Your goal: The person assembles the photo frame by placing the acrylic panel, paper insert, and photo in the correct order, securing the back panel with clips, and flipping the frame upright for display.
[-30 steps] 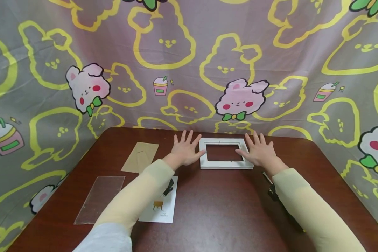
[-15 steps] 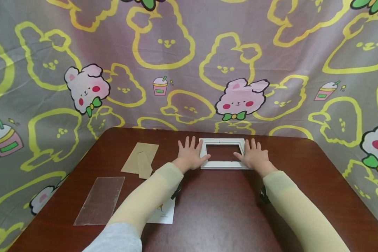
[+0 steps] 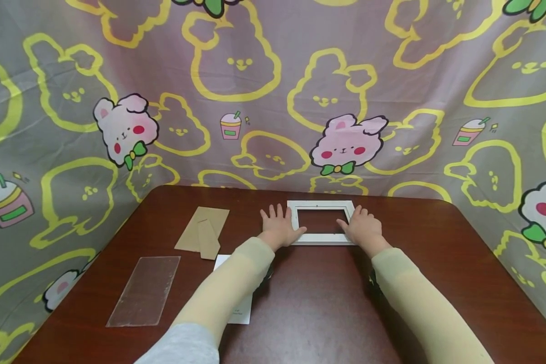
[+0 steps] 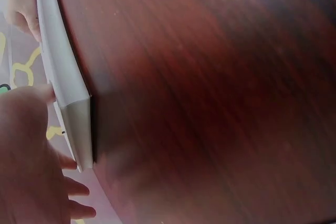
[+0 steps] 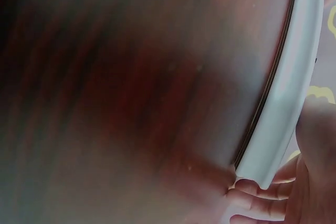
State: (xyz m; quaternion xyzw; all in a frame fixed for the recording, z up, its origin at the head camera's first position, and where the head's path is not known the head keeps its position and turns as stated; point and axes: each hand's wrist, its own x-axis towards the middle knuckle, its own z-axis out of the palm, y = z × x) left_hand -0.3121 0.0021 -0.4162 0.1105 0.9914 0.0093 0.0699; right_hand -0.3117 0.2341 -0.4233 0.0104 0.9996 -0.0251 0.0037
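Observation:
A white picture frame (image 3: 320,238) lies flat near the back of the table, its opening showing bare wood. My left hand (image 3: 279,228) is at its left side, fingers spread and fairly straight, thumb over the front left corner. In the left wrist view the fingers (image 4: 77,186) point past the frame's end. On the other side, my right hand (image 3: 365,230) holds the right edge, thumb reaching over the top toward the opening. The right wrist view shows its fingers (image 5: 260,200) bent around the frame's end (image 5: 278,114).
At the left lie a brown backing board (image 3: 195,227) with a fold-out stand (image 3: 208,240) and a clear plastic sheet (image 3: 143,290). A white printed card (image 3: 241,311) is partly under my left forearm. A patterned curtain (image 3: 264,91) hangs behind the table (image 3: 314,303).
Both hands have come inward and down onto the frame's sides, the left moving right and the right moving left. The right fingers have bent around the edge. The frame has barely moved.

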